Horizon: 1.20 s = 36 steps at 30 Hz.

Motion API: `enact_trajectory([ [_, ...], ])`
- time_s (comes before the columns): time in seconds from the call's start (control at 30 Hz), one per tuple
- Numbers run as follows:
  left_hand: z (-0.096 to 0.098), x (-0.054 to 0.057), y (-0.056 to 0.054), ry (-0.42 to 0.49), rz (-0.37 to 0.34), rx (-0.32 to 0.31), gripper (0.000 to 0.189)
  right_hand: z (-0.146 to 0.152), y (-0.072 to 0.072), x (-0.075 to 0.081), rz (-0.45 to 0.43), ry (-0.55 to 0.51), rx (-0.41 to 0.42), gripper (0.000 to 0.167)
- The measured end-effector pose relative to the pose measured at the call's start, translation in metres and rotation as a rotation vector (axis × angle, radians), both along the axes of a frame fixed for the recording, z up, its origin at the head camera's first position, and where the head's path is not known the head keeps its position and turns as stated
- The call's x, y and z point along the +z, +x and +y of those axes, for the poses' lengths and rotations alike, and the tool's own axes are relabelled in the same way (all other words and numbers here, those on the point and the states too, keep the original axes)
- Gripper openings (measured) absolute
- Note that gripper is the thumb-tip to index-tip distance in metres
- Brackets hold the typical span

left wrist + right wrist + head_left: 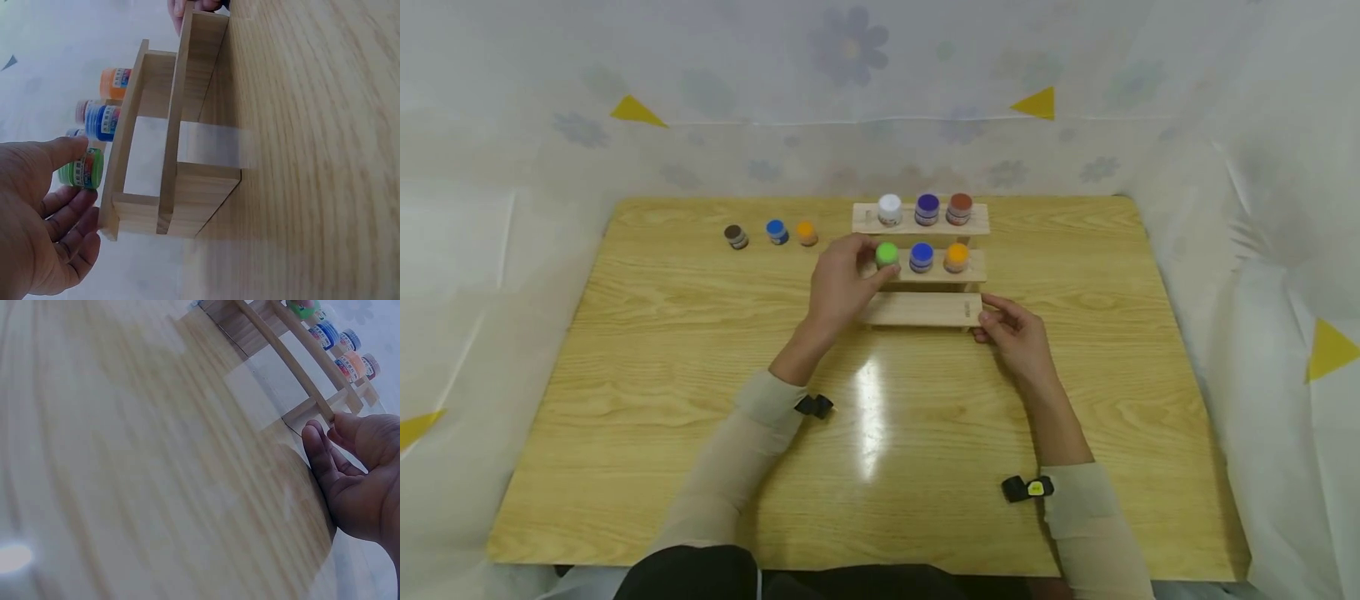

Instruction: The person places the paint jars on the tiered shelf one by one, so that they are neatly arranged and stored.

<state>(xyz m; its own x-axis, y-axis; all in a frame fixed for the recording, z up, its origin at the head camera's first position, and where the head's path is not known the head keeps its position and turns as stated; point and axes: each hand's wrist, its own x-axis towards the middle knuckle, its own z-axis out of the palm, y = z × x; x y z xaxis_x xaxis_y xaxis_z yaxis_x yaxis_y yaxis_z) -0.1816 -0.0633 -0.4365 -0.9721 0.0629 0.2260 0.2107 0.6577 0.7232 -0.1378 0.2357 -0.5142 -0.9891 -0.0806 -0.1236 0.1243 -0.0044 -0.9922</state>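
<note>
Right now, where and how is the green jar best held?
Probably by its round sides, coming from the left, as the left hand does: the green jar sits lid-up at its row's left end, and the blue jar stands on its right.

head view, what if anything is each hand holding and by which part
The left hand pinches the green jar by its sides; the right hand holds the rack's lowest step by its right end.

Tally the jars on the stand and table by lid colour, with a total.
White-lidded jar: 1
Purple-lidded jar: 1
Reddish-brown-lidded jar: 1
Green-lidded jar: 1
Blue-lidded jars: 2
Orange-lidded jars: 2
Dark-brown-lidded jar: 1
Total: 9
</note>
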Motion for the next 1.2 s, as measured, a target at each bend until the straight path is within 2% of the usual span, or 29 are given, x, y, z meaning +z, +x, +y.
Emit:
enact_trajectory([
  [0.23, 0.005, -0.010, -0.005, -0.091, 0.038, -0.001, 0.043, 0.001, 0.000, -0.002, 0.005, 0.008, 0.004, 0.047],
  [0.43, 0.005, -0.012, -0.006, -0.090, 0.040, -0.012, 0.046, 0.001, 0.000, -0.003, 0.008, 0.011, 0.000, 0.046],
  [0.57, -0.004, -0.013, -0.002, -0.017, 0.001, -0.008, 0.052, 0.001, 0.000, -0.003, 0.006, 0.006, -0.001, 0.046],
  [0.73, -0.029, -0.017, 0.002, 0.110, -0.031, 0.032, 0.055, 0.001, 0.000, -0.002, 0.015, 0.009, -0.002, 0.046],
  [0.87, -0.055, -0.028, 0.003, 0.159, -0.016, 0.104, 0.054, 0.000, 0.000, -0.001, 0.013, 0.011, -0.006, 0.045],
  [1.07, -0.103, -0.049, -0.001, 0.166, 0.002, 0.312, 0.049, 0.000, 0.000, 0.000, 0.009, -0.001, -0.004, 0.046],
  [1.2, -0.136, -0.054, -0.009, 0.167, -0.030, 0.405, 0.052, -0.001, 0.000, 0.000, 0.007, 0.004, -0.002, 0.047],
])
